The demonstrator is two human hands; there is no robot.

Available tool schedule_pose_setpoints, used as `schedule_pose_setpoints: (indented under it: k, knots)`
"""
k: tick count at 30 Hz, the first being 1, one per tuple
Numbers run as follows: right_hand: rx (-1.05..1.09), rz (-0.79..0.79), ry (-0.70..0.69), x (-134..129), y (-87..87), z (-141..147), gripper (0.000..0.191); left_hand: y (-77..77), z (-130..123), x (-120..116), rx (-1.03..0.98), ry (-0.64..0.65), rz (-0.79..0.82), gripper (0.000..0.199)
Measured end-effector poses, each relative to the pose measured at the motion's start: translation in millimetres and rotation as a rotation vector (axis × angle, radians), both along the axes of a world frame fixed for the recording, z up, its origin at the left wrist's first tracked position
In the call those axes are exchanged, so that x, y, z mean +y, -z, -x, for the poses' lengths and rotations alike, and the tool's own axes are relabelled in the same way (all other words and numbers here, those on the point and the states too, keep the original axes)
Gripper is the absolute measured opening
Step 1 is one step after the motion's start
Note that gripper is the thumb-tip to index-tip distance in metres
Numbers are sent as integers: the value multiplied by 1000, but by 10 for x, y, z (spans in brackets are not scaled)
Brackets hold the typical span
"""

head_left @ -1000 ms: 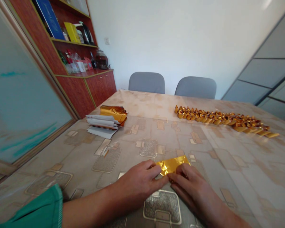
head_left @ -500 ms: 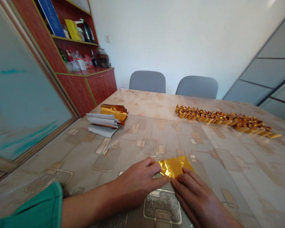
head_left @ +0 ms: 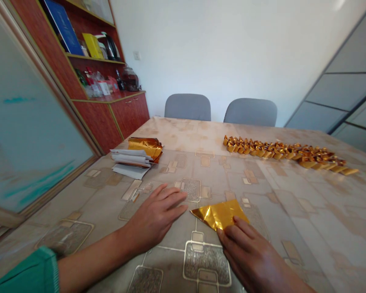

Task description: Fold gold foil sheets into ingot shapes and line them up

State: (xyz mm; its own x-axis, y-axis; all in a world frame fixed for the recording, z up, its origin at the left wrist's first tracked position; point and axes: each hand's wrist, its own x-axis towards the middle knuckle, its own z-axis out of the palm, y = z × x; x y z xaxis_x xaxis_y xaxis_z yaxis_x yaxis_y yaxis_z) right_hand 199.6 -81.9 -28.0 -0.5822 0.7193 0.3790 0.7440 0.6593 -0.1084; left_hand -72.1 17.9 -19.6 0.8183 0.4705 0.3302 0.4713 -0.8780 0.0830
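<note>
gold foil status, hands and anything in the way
Right hand, fingers on the folded gold foil. Left hand flat on the patterned tablecloth, apart from the foil. Folded foil row and paper stack lie far ahead, not in the way.

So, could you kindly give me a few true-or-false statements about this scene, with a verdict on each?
The right hand rests on a folded gold foil sheet. True.
The left hand is pinching that sheet. False: it lies flat on the patterned tablecloth, apart from the sheet.
A long row of folded gold foil pieces lies across the far part of the tablecloth. True.
The two chairs beyond the table are red. False: they are grey.
The white papers are lying on the floor. False: they are on the tablecloth, towards the left.
</note>
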Motion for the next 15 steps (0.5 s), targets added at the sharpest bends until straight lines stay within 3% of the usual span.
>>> schedule_pose_setpoints:
  k: [4, 6, 8, 10, 15]
  knots:
    - [-20, 8, 14, -21, -43, 37, 22, -4, -204, -162, -54, 106, -48, 37]
    - [-26, 26, 40, -36, -66, 49, 20, 21, -348, -249, -31, 127, 43, 38]
    - [-28, 32, 60, -50, -71, 56, 18, 50, -439, -288, 27, 166, 158, 53]
    - [-30, 37, 59, -61, -57, 59, 17, 63, -459, -282, 69, 176, 250, 64]
    - [44, 106, 65, -58, -39, 32, 18, -2, -409, -227, 127, 165, 343, 66]
